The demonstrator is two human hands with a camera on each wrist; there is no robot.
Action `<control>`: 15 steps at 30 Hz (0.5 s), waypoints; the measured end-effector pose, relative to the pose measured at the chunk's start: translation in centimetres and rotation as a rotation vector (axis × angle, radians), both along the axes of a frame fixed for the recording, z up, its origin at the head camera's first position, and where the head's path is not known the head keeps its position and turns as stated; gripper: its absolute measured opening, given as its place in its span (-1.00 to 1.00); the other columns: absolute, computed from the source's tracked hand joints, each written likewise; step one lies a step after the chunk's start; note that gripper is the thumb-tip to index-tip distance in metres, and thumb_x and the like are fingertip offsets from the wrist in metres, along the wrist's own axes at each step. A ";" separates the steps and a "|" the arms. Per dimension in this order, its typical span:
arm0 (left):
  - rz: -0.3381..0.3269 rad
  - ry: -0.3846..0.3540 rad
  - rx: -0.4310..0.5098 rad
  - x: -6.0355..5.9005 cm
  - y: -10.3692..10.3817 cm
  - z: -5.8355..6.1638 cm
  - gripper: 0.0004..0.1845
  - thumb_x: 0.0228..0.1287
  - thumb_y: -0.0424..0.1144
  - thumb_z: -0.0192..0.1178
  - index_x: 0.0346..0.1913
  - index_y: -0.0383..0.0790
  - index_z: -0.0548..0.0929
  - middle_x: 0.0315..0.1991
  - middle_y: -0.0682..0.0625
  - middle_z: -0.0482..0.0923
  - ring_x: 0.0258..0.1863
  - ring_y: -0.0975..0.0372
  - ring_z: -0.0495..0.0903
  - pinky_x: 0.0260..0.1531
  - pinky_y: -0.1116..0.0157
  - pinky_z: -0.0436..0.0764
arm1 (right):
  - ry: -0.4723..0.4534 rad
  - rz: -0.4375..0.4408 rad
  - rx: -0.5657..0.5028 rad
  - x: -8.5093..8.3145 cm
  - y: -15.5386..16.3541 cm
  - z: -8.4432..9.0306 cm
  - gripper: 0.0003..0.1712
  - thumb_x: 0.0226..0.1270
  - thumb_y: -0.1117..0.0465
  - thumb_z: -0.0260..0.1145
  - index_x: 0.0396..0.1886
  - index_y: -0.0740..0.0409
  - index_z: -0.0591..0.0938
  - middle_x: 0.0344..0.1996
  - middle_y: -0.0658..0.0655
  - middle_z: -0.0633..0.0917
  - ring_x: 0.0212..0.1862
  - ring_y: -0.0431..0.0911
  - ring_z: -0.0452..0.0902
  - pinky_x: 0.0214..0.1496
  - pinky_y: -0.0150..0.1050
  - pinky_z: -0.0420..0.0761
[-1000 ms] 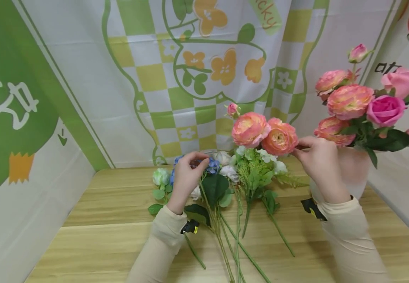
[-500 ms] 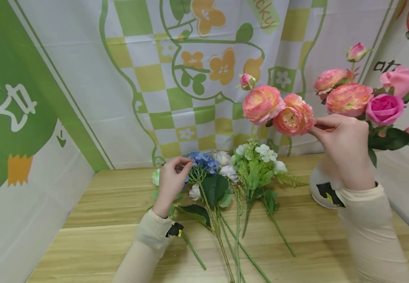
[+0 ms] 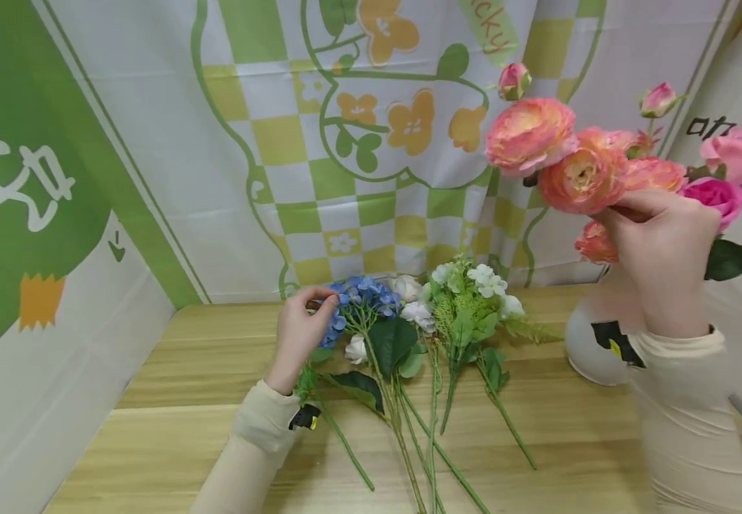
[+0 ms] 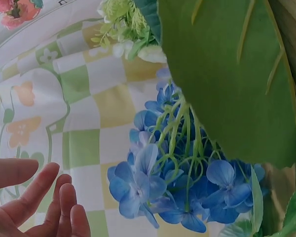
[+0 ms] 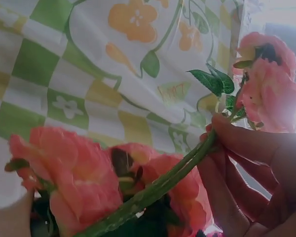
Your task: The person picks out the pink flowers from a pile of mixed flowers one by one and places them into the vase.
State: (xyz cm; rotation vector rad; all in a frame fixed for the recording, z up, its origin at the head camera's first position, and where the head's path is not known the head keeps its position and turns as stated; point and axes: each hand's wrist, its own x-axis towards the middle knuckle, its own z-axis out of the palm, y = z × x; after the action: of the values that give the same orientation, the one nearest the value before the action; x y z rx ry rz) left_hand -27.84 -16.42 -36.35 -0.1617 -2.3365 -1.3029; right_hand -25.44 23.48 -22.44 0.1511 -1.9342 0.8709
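Observation:
My right hand [image 3: 669, 246] pinches a coral ranunculus spray [image 3: 531, 135] just below its blooms, raised at the right. In the right wrist view its thick green stem [image 5: 160, 190] runs from between the thumb and fingers down to the lower left. The spray overlaps pink flowers standing in a pale round vase [image 3: 592, 343], which is partly hidden by the right wrist. My left hand [image 3: 300, 332] hovers by a blue hydrangea [image 3: 371, 296] at the left of the flower pile. Its fingers [image 4: 39, 190] are loosely bent and apart from the hydrangea in the left wrist view, holding nothing.
White blooms [image 3: 419, 314], a green and white bunch [image 3: 464, 307] and several stems lie across the middle of the wooden table [image 3: 172, 442]. A patterned curtain [image 3: 319, 171] hangs behind it. A bright pink rose [image 3: 714, 200] stands among the vase flowers.
My right hand has lifted the ranunculus spray up and to the right, until it overlaps the vase flowers. The left hand has drawn back leftward, uncovering the blue hydrangea.

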 end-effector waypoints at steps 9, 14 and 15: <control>0.023 -0.008 -0.011 -0.1 -0.3 0.3 -0.86 0.27 -0.25 0.21 -0.22 -0.23 0.71 -0.20 -0.10 0.67 -0.31 0.11 0.61 -0.32 0.30 0.57 | 0.054 -0.051 -0.055 0.1 1.3 1.1 -0.80 0.09 0.05 0.43 -0.36 0.05 0.81 -0.51 -0.55 0.57 -0.48 -0.61 0.44 -0.39 -0.69 0.35; 0.021 -0.008 -0.006 -0.1 -0.4 0.2 -0.84 0.28 -0.24 0.20 -0.22 -0.24 0.71 -0.20 -0.10 0.67 -0.31 0.11 0.62 -0.31 0.26 0.58 | 0.053 -0.022 -0.020 0.1 1.0 1.3 -0.87 0.09 0.13 0.42 -0.35 0.01 0.81 -0.50 -0.47 0.64 -0.51 -0.60 0.43 -0.44 -0.69 0.34; 0.021 -0.010 -0.007 -0.1 -0.4 0.1 -0.84 0.28 -0.23 0.20 -0.21 -0.24 0.71 -0.20 -0.10 0.67 -0.31 0.11 0.61 -0.32 0.26 0.59 | 0.049 -0.018 -0.010 0.0 0.9 1.3 -0.87 0.10 0.16 0.40 -0.36 0.03 0.81 -0.49 -0.41 0.67 -0.50 -0.60 0.43 -0.44 -0.69 0.33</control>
State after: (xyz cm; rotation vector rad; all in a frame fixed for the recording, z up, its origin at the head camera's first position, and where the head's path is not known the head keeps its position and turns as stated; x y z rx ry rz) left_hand -27.99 -16.86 -36.21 -0.1331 -2.3449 -1.2883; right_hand -25.40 24.36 -21.19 0.1478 -1.8824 0.8578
